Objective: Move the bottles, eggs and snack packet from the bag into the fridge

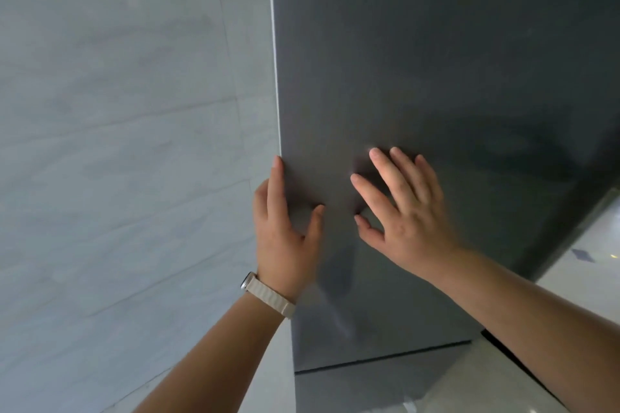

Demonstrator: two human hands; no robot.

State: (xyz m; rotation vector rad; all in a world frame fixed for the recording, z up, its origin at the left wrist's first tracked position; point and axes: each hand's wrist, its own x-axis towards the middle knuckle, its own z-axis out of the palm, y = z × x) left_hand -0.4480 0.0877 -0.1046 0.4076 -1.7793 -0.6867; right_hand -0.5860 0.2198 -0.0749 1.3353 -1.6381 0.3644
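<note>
Fridge door (419, 77), dark grey & smooth, is seen w/ no handle. Its left edge is gripped by the left hand (281, 228), thumb on the front. The right hand (406, 211) is laid flat on the face, fingers spread, nothing held. Door is judged stiff, heavy-ish, slick, so best pulled at the edge. Bag, bottles, eggs, packet: not in view.
</note>
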